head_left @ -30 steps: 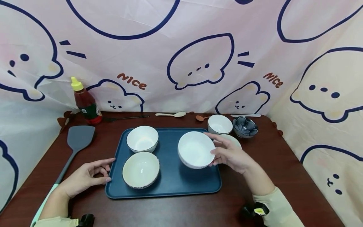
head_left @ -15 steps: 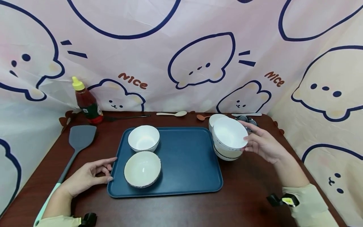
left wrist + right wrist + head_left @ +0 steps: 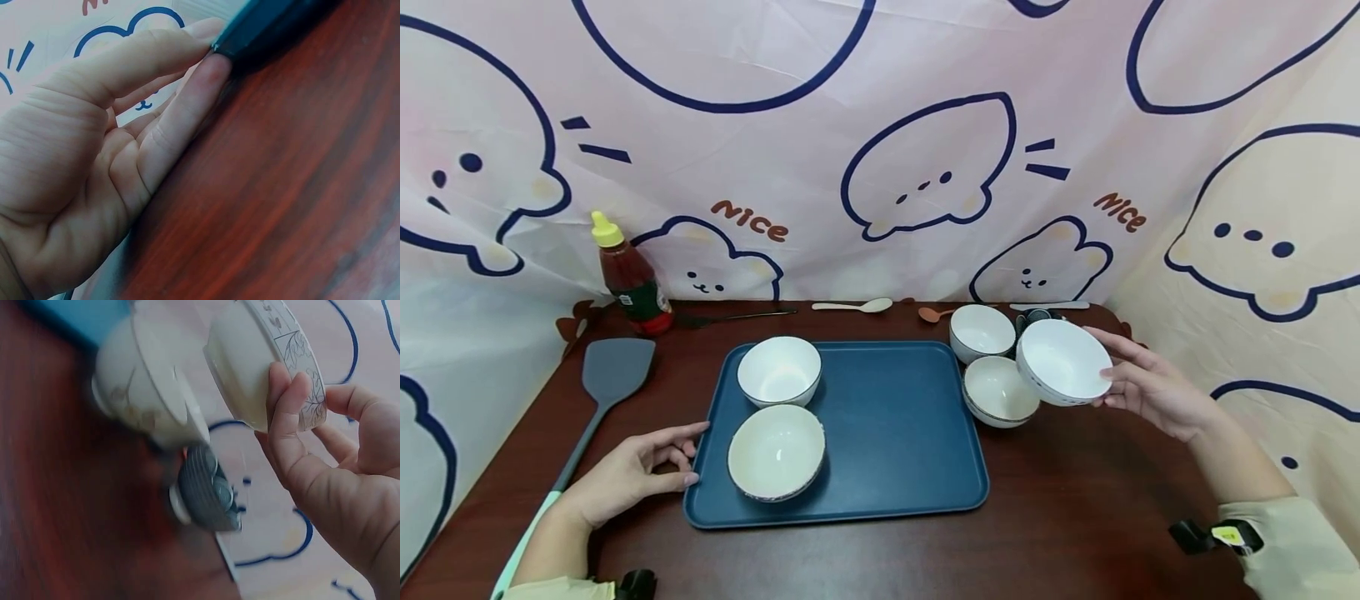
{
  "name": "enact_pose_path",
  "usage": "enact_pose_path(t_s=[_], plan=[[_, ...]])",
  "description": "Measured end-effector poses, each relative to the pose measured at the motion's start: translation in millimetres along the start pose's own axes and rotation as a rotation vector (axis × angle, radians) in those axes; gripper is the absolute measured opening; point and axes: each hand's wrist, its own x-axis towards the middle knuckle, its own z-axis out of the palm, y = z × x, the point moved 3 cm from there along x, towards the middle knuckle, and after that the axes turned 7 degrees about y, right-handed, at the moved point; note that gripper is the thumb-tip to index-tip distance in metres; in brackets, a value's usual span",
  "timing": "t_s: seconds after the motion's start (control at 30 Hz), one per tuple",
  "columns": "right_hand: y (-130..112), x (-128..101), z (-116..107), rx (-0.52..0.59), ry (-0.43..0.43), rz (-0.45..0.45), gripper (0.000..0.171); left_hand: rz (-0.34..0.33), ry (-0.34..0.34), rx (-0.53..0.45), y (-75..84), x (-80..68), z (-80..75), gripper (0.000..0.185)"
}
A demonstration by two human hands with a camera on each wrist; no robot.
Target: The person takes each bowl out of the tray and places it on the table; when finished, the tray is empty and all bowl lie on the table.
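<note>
My right hand [image 3: 1157, 387] holds a white bowl [image 3: 1063, 360] by its right side, raised above the table to the right of the tray. In the right wrist view, a leafy line pattern shows on the held bowl [image 3: 253, 362]. Beneath and left of it stand a cream bowl [image 3: 1000, 390] and a white bowl [image 3: 982, 332]. At the left, my left hand [image 3: 632, 471] touches the edge of the blue tray [image 3: 895, 425] with thumb and forefinger spread along it. On the tray's left half sit a white bowl [image 3: 779, 371] and a cream bowl [image 3: 777, 452].
A small dark bowl with ridged blue-grey pieces [image 3: 209, 487] sits behind the held bowl. Left lies a grey spatula [image 3: 617, 367], near a red sauce bottle [image 3: 636, 287]. Along the back edge are a dark fork [image 3: 737, 317], a pale spoon [image 3: 853, 306] and a brown spoon [image 3: 931, 315].
My right hand has carried the white bowl rightward from above the tray, past the cream bowl. The left hand stays at the tray's left edge.
</note>
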Motion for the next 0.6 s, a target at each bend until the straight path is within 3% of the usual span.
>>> enact_pose_path(t_s=[0.33,0.6], plan=[[30,-11,-44,0.057,0.02,0.029,0.059,0.003,-0.018,0.003,1.6,-1.1,-1.6,0.07],[49,-15,-58,0.063,0.041,0.072,0.059,-0.011,-0.019,0.009,1.4,0.4,-2.8,0.072]])
